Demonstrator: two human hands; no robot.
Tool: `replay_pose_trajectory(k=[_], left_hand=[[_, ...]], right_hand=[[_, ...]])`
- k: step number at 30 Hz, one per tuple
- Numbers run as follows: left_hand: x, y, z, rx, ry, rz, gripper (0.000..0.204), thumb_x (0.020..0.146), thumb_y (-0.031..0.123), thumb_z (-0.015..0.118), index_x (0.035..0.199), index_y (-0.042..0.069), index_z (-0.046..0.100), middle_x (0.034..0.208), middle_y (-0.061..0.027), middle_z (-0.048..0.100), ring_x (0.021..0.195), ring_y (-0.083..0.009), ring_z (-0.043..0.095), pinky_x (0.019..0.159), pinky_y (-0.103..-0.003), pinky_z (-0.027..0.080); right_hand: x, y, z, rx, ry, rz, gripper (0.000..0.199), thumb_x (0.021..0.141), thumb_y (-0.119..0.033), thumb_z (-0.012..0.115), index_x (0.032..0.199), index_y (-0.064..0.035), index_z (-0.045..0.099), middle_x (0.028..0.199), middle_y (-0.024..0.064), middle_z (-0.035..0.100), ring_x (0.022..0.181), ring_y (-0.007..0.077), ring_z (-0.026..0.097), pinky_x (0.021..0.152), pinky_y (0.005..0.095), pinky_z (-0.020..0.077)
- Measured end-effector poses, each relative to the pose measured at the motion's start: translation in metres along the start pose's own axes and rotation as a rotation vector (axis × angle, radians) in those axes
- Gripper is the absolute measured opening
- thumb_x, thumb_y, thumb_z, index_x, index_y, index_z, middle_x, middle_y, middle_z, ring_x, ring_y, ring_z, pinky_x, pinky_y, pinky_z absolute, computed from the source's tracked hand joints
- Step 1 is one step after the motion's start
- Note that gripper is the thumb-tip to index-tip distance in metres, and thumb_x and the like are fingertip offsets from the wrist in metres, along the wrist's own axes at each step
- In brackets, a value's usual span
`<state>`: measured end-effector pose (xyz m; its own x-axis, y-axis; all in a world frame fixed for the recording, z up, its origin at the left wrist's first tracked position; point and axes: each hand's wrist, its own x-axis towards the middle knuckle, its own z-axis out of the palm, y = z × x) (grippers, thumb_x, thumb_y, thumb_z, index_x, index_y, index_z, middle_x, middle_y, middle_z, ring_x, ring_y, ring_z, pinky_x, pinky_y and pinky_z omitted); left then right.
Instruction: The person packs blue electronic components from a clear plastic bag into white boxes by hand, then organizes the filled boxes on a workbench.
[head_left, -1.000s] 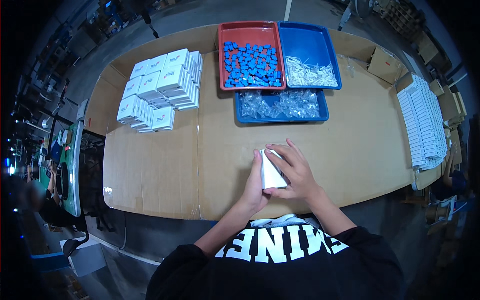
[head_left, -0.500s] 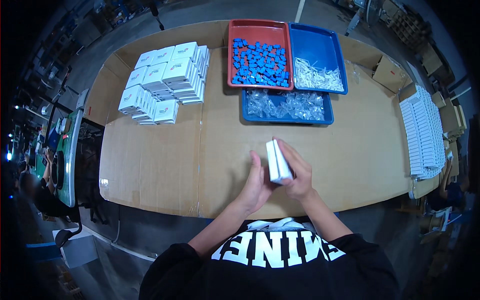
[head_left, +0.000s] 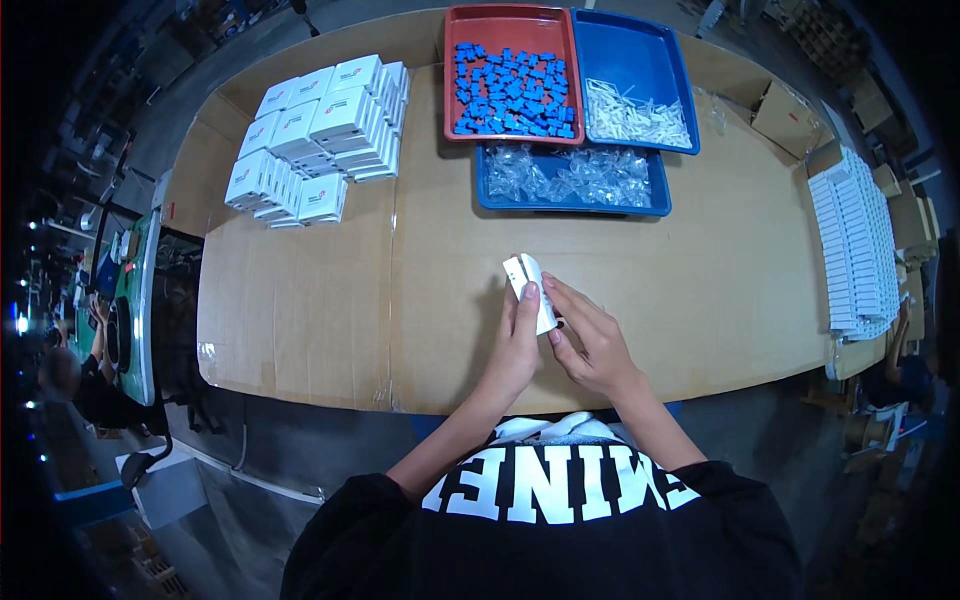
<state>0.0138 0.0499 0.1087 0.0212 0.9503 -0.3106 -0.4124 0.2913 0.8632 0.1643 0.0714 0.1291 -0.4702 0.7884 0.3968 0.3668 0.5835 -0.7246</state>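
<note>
A small white cardboard box [head_left: 543, 318] is tilted upright in front of me, over the near middle of the table; a dark gap runs down from its top. My left hand [head_left: 515, 345] grips it from the left, the thumb lying along its near face. From the other side, my right hand [head_left: 597, 348] has its fingers against the box's right side, with the thumb low by the bottom edge. The fingers behind the box are hidden.
Stacked white boxes [head_left: 335, 118] stand at the far left. Toward the back are a red tray [head_left: 452, 75] of blue parts, a blue tray [head_left: 640, 45] of white sticks and another blue tray [head_left: 570, 207] of clear bags. More white boxes [head_left: 855, 245] are stacked at right.
The white box has shifted a little left and turned. My left hand, earlier open beside it, has closed on it, while my right hand has slid to its right side. The whole view has tilted slightly.
</note>
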Motion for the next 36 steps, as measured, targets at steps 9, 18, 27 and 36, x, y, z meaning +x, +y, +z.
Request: replay_pose_trajectory(k=[9, 18, 27, 36], left_hand=[[-0.006, 0.016, 0.025, 0.076, 0.108, 0.024, 0.056, 0.113, 0.043, 0.037, 0.147, 0.0, 0.039, 0.129, -0.0135, 0.055, 0.118, -0.0183, 0.052, 0.105, -0.033, 0.041], [-0.009, 0.017, 0.033, 0.099, 0.183, 0.018, 0.049, 0.112, 0.042, 0.04, 0.134, -0.001, 0.05, 0.111, -0.0083, 0.059, 0.102, -0.0139, 0.054, 0.095, -0.03, 0.044], [-0.003, 0.007, 0.024, 0.016, 0.166, 0.029, 0.041, 0.112, 0.041, 0.041, 0.117, 0.003, 0.055, 0.098, -0.0038, 0.056, 0.09, -0.0109, 0.051, 0.084, -0.028, 0.044], [-0.004, -0.004, 0.019, -0.032, 0.141, 0.045, 0.038, 0.112, 0.037, 0.041, 0.122, 0.003, 0.055, 0.104, -0.0054, 0.059, 0.095, -0.0111, 0.054, 0.089, -0.028, 0.045]], right_hand=[[-0.003, 0.016, 0.006, -0.116, 0.072, -0.129, 0.05, 0.097, -0.013, 0.059, 0.142, 0.0069, 0.054, 0.128, 0.0261, 0.067, 0.103, 0.0379, 0.073, 0.083, 0.0402, 0.0616], [-0.01, 0.018, 0.003, -0.173, 0.041, -0.12, 0.047, 0.097, -0.011, 0.058, 0.139, 0.01, 0.056, 0.117, 0.027, 0.071, 0.083, 0.0348, 0.075, 0.068, 0.0383, 0.0617], [-0.012, 0.023, 0.009, -0.221, 0.034, -0.145, 0.044, 0.096, -0.01, 0.058, 0.134, 0.0131, 0.057, 0.119, 0.0285, 0.071, 0.086, 0.0336, 0.076, 0.07, 0.0368, 0.0626], [-0.016, 0.024, 0.012, -0.187, 0.069, -0.133, 0.044, 0.098, -0.009, 0.057, 0.136, 0.0124, 0.057, 0.12, 0.0273, 0.071, 0.09, 0.036, 0.076, 0.075, 0.0368, 0.0628]])
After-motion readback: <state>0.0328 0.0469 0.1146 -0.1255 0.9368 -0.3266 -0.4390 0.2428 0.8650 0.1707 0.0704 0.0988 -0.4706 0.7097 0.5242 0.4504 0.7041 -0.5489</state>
